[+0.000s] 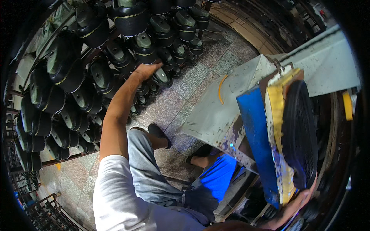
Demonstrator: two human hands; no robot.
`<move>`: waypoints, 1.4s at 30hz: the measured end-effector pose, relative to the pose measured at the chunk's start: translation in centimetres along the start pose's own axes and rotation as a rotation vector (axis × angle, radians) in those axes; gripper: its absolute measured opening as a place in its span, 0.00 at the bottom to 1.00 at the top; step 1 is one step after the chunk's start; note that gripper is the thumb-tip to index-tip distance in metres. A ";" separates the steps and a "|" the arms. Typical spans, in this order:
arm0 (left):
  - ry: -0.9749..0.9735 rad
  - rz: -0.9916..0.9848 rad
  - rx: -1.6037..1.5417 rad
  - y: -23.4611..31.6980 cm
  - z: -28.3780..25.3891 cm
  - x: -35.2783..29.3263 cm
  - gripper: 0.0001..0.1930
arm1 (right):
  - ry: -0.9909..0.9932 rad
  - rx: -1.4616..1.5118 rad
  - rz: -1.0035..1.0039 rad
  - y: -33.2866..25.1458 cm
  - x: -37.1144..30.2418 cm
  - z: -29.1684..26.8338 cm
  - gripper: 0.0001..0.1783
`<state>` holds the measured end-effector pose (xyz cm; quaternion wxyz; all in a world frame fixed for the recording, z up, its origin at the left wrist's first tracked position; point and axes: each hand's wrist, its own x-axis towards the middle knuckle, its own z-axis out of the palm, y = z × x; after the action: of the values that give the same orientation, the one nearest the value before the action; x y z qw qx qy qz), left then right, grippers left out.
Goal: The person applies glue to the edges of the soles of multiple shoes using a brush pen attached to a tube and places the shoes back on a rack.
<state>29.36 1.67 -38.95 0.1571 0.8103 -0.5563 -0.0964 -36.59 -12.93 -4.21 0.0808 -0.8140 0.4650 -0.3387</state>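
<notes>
On the left, my left arm reaches out to a rack of black shoe uppers stretched over green lasts. My left hand (148,71) is closed at one lasted shoe (162,76), with its fingers partly hidden among the neighbouring shoes. At the right, a black shoe sole (300,131) with a netted tread stands lengthwise against a worn yellow pad (284,115) on a machine. My right hand (302,200) curls round the lower end of that sole, its fingers partly out of sight. A blue metal plate (257,142) backs the pad.
Rows of lasted shoes (69,115) fill the rack. The machine's grey metal housing (219,104), marked by an orange curved strip (221,89), juts out over the speckled tile floor (216,50). Blue cloth (219,177) lies over my leg. Dark shelving stands at the far right.
</notes>
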 end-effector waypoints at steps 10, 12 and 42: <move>0.681 -0.038 -0.008 7.5 2.0 8.8 0.22 | 0.195 -0.152 0.316 -4.8 0.3 1.5 0.42; 0.408 -0.511 -0.324 7.8 1.9 12.9 0.29 | 0.300 -0.155 -0.067 -1.5 -1.2 -0.2 0.18; 0.766 -0.308 -0.961 41.4 -9.4 -33.7 0.43 | -0.827 1.193 0.165 -11.4 -17.1 12.7 0.51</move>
<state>-15.83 20.70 -15.84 0.6756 0.6972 -0.2321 -0.0601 -26.43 4.95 -16.88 0.7048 -0.6551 0.1928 -0.1922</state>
